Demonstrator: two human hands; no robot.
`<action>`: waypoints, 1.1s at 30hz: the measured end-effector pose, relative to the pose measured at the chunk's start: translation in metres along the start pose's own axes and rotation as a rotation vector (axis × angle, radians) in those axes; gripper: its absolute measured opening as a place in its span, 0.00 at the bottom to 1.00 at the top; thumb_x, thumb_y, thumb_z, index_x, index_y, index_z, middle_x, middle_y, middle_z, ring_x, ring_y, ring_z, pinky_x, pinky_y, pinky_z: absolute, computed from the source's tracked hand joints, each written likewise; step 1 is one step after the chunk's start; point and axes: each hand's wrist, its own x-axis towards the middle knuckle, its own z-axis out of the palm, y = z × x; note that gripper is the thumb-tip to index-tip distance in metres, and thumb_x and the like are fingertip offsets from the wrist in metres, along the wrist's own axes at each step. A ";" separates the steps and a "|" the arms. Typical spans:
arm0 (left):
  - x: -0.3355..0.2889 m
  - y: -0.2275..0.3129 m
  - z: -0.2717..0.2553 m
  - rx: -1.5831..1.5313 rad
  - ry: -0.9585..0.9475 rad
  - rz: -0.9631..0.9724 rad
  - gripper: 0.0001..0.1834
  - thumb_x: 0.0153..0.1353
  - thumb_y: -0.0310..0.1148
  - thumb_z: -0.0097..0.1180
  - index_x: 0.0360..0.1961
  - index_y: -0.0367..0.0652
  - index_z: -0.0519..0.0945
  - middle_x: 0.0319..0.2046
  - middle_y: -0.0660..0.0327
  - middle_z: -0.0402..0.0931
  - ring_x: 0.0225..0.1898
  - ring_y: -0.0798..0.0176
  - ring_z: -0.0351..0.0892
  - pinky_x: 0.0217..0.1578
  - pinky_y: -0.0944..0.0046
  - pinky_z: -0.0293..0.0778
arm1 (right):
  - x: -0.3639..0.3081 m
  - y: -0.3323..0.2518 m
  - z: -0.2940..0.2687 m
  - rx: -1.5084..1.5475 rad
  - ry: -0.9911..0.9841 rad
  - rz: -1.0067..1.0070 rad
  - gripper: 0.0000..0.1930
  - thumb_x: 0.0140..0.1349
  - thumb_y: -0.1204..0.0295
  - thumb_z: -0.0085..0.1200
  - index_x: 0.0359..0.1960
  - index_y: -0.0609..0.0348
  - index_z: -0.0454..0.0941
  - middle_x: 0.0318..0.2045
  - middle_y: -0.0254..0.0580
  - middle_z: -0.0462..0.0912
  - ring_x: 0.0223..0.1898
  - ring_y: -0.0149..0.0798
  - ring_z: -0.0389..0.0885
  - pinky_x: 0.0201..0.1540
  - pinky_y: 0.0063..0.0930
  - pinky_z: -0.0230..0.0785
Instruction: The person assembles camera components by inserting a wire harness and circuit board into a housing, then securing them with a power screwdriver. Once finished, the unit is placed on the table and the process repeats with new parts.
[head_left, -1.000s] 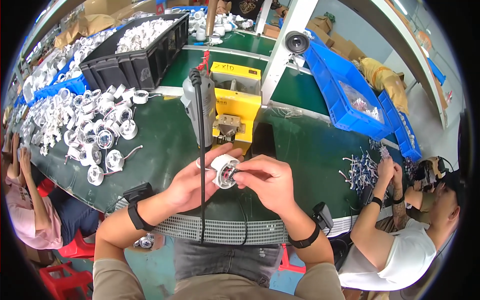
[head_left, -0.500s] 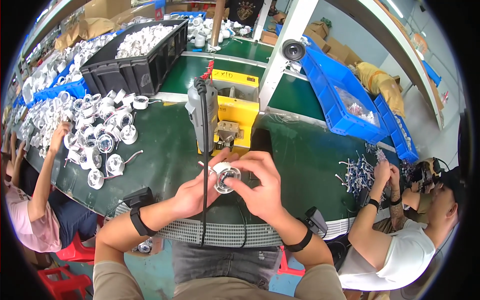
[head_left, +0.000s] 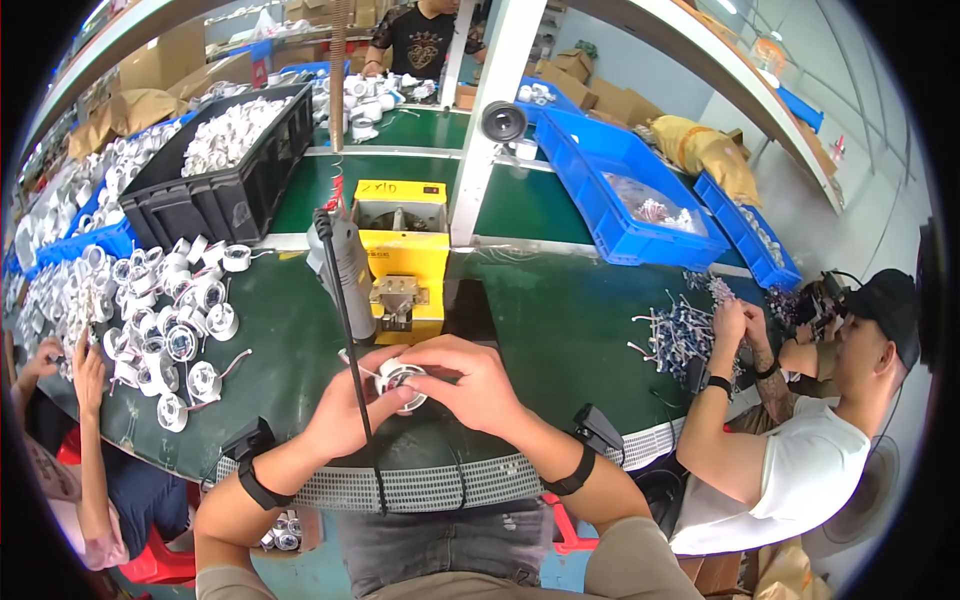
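Observation:
A round white plastic housing with a clear ring rim is held between my two hands above the near edge of the green bench. My left hand grips its left side, where a thin white lead sticks out. My right hand curls over the top and right, its thumb pressed on the open face, so much of the inside is hidden. A grey powered screwdriver hangs just beyond, its black cable passing in front of my left hand. Behind the housing stands a yellow machine with a metal nozzle block.
Many similar white housings are heaped on the left, before a black crate. Blue bins stand at back right. A wire bundle heap lies near a co-worker; another person's hand is at left.
The view has swung right and up, so the bench sits lower and further left. My hands still hold the housing, right thumb further across its face. The left co-worker's hand has drawn back from the heap.

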 end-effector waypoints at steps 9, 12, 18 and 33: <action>0.008 -0.010 -0.012 -0.157 0.061 -0.240 0.16 0.66 0.27 0.47 0.54 0.37 0.68 0.43 0.56 0.76 0.43 0.59 0.79 0.42 0.56 0.82 | 0.040 -0.016 0.032 -0.292 0.303 -0.128 0.36 0.48 0.68 0.69 0.58 0.62 0.67 0.46 0.52 0.78 0.45 0.46 0.80 0.49 0.35 0.73; 0.008 0.000 -0.011 -0.152 0.048 -0.288 0.17 0.68 0.31 0.45 0.56 0.37 0.67 0.44 0.56 0.76 0.43 0.59 0.80 0.41 0.56 0.82 | 0.057 -0.014 0.056 -0.329 0.192 0.000 0.49 0.45 0.62 0.72 0.66 0.61 0.53 0.48 0.55 0.77 0.47 0.49 0.80 0.52 0.36 0.72; 0.016 -0.008 -0.012 -0.229 0.091 -0.351 0.20 0.68 0.26 0.43 0.59 0.33 0.65 0.47 0.52 0.74 0.38 0.56 0.81 0.42 0.58 0.83 | 0.073 0.008 0.069 0.111 0.434 -0.183 0.28 0.60 0.74 0.53 0.61 0.64 0.57 0.36 0.39 0.74 0.29 0.31 0.75 0.30 0.26 0.71; 0.016 -0.011 -0.012 -0.294 0.158 -0.365 0.22 0.68 0.24 0.41 0.62 0.30 0.62 0.47 0.52 0.72 0.42 0.56 0.80 0.45 0.58 0.82 | 0.106 -0.011 0.040 0.248 0.661 -0.200 0.17 0.68 0.70 0.37 0.56 0.63 0.58 0.19 0.39 0.67 0.13 0.31 0.66 0.17 0.26 0.63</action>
